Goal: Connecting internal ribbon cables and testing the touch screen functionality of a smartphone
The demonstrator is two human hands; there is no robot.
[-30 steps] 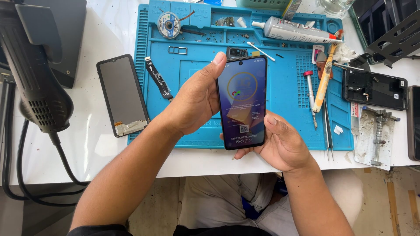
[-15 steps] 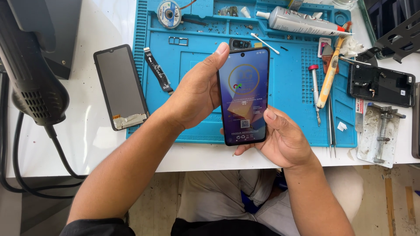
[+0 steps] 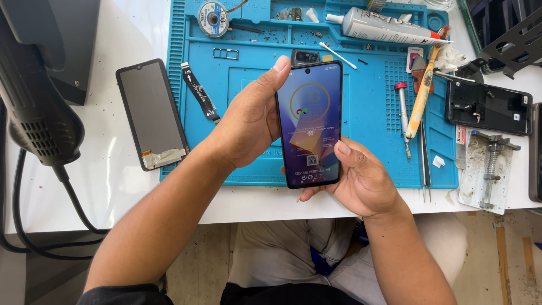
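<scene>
Still clasped in both hands above the blue silicone repair mat (image 3: 254,113): one dark slab smartphone with lit screen (image 3: 309,124), raised slightly nearer the camera than half a second ago, otherwise unchanged. Left hand (image 3: 248,121) closed around the left edge, thumb at the top corner; right hand (image 3: 361,181) closed under the lower end, thumb resting on the glass. Counted on the bench: one detached black display panel (image 3: 149,113), one ribbon flex cable (image 3: 200,97), one opened black phone frame (image 3: 488,106), one grey adhesive tube (image 3: 384,27), one red-capped screwdriver (image 3: 402,113). Bare white table (image 3: 118,186) along the near edge.
</scene>
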